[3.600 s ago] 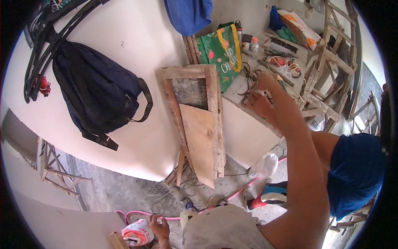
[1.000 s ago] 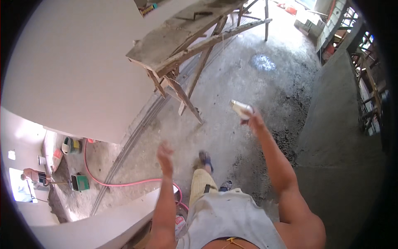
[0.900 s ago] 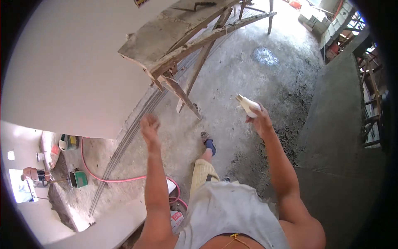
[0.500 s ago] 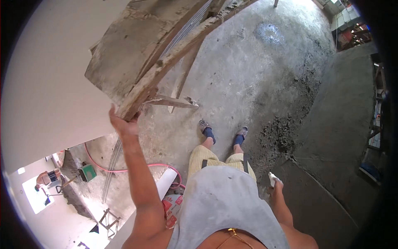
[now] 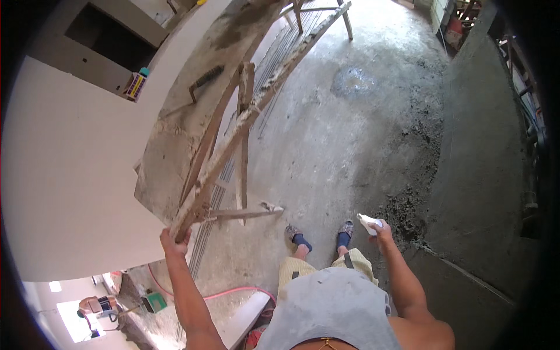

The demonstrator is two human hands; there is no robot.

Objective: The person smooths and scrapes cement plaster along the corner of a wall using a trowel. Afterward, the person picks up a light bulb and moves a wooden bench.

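My left hand [image 5: 175,241] is wrapped round the near end of a rough wooden beam [image 5: 233,140], which runs along the side of a scaffold platform. The platform's worn plywood top [image 5: 166,157] lies left of the beam, against a pale wall. A tool with a dark wrapped handle [image 5: 209,76] and a bent end rests on that top. Low at my right side, my right hand [image 5: 382,231] is closed round a small white bottle-like thing [image 5: 367,223] with a narrow tip; its exact kind is unclear.
Beneath the platform lie long thin steel bars [image 5: 201,248]. A pink hose [image 5: 233,289] curves across the concrete floor. Loose mortar [image 5: 402,216] edges a grey plastered surface [image 5: 475,157] on the right. Another person [image 5: 96,304] bends over near a green box-like thing [image 5: 154,302] at lower left.
The view has shifted, showing more of the platform and its wrapped-handle tool. My right hand has come up and forward with the white thing. My left hand stays on the beam's end.
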